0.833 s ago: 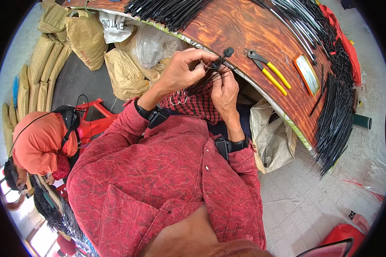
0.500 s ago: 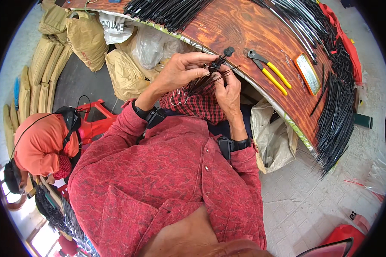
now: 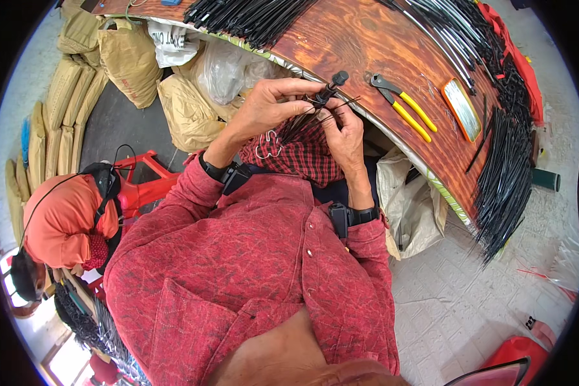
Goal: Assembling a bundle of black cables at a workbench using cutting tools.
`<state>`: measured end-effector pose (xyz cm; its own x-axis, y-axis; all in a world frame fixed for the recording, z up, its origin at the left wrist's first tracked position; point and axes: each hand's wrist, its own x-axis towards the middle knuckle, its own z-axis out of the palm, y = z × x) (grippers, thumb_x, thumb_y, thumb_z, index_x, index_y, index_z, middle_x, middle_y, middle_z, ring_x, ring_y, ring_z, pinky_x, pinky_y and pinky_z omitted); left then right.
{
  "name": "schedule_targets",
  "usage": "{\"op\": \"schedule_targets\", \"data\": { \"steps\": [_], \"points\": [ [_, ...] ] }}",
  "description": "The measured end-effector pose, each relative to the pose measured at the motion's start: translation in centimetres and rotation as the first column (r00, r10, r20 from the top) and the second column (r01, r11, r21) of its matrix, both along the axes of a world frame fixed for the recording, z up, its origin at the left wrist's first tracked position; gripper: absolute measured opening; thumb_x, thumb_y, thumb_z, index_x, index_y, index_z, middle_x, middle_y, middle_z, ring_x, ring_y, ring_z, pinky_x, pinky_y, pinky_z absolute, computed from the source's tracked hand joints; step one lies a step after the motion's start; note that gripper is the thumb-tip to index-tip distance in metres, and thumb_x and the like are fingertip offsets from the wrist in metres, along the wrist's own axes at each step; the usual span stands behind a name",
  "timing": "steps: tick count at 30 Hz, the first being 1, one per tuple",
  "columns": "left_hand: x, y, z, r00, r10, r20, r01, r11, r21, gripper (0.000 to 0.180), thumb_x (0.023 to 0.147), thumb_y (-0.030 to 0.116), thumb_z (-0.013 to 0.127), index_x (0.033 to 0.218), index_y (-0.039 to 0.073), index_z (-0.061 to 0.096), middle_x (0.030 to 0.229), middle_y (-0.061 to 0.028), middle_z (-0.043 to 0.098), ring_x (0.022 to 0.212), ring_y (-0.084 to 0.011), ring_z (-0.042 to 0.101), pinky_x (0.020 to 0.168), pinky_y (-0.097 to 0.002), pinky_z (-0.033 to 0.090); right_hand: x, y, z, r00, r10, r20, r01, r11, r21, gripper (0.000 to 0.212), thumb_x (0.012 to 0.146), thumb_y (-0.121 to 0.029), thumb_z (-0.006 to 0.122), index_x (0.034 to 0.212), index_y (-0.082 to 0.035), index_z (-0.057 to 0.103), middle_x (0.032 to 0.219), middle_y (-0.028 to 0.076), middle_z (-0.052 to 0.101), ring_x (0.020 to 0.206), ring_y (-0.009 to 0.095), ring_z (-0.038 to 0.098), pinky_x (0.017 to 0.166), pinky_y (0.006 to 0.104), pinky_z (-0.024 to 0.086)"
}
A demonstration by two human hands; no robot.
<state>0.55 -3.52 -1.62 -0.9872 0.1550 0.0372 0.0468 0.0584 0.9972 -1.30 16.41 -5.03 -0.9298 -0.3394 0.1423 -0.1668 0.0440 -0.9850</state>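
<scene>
Up against the table's near edge, both hands work on a black knob-ended shaft [image 3: 330,89] with a cluster of thin dark rods fanning down from it. The shaft tilts up to the right. My left hand [image 3: 264,110] pinches it from the left, thumb and fingers pressed in near its collar. My right hand [image 3: 346,143] has its thumb and curled fingers closed on the thin rods just below. Where the fingertips meet, small details are hidden. Under the hands, a red and black checked cloth [image 3: 296,161] covers my lap.
On the wooden table [image 3: 328,42] lie yellow-handled cutting pliers [image 3: 408,112], an orange-rimmed tray [image 3: 461,110] and bundles of black rods [image 3: 505,174]. Sacks [image 3: 190,112] stand under the table at left. A person in an orange head covering [image 3: 61,222] sits near a red stool [image 3: 138,186].
Both hands keep their grip on the shaft and rods, with only a slight shift of the fingers. The person at left has bent slightly lower.
</scene>
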Motion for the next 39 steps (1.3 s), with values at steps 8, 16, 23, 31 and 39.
{"op": "schedule_targets", "data": {
  "steps": [8, 16, 23, 31, 39],
  "points": [
    [-0.1, 0.6, 0.7, 0.999, -0.031, 0.038, 0.024, 0.983, 0.180, 0.050, 0.084, -0.001, 0.076, 0.132, 0.005, 0.066, 0.109, -0.0015, 0.071, 0.075, 0.0000, 0.053, 0.064, -0.0155, 0.044, -1.5, 1.5, -0.3, 0.968, 0.198, 0.154, -0.186, 0.978, -0.092, 0.022, 0.096, -0.012, 0.067, 0.113, 0.001, 0.069, 0.098, 0.006, 0.073, 0.091, 0.012, 0.065, 0.086, 0.0273, 0.051],
    [-0.1, 0.7, 0.3, 0.995, -0.021, 0.097, 0.009, 0.993, 0.118, 0.046, 0.083, -0.001, 0.079, 0.127, 0.000, 0.066, 0.097, -0.0012, 0.070, 0.078, -0.0042, 0.062, 0.069, -0.0193, 0.051, -2.2, 2.4, -0.4, 0.903, 0.344, 0.256, -0.299, 0.934, -0.197, 0.022, 0.094, -0.010, 0.069, 0.113, 0.001, 0.070, 0.103, 0.001, 0.072, 0.097, 0.010, 0.063, 0.090, 0.0269, 0.050],
    [0.2, 1.1, 0.4, 0.991, -0.091, 0.101, 0.072, 0.981, 0.178, 0.041, 0.085, -0.003, 0.075, 0.125, -0.002, 0.065, 0.106, -0.0026, 0.067, 0.089, -0.0070, 0.063, 0.076, -0.0215, 0.053, -2.6, 3.1, -0.4, 0.902, 0.373, 0.218, -0.338, 0.923, -0.182, 0.020, 0.093, -0.006, 0.068, 0.112, 0.001, 0.070, 0.102, 0.002, 0.070, 0.095, 0.009, 0.063, 0.089, 0.0266, 0.051],
    [-1.2, -2.4, 1.3, 0.951, -0.310, 0.005, 0.309, 0.950, 0.033, 0.053, 0.080, -0.013, 0.071, 0.131, -0.002, 0.062, 0.125, -0.0073, 0.063, 0.103, -0.0130, 0.063, 0.087, -0.0284, 0.057, -3.8, 2.1, -0.1, 0.795, 0.540, 0.275, -0.483, 0.839, -0.250, 0.023, 0.093, -0.006, 0.068, 0.114, 0.003, 0.069, 0.104, 0.002, 0.070, 0.098, 0.010, 0.063, 0.090, 0.0275, 0.051],
    [-1.1, -3.6, 1.1, 0.957, -0.284, 0.066, 0.279, 0.958, 0.070, 0.053, 0.083, -0.015, 0.068, 0.134, 0.000, 0.061, 0.134, -0.0120, 0.063, 0.107, -0.0155, 0.066, 0.084, -0.0281, 0.059, -3.5, 1.0, -0.6, 0.859, 0.451, 0.243, -0.400, 0.887, -0.231, 0.037, 0.093, -0.010, 0.070, 0.129, 0.001, 0.066, 0.109, 0.004, 0.073, 0.102, 0.009, 0.063, 0.093, 0.0269, 0.049]
  ]
}}
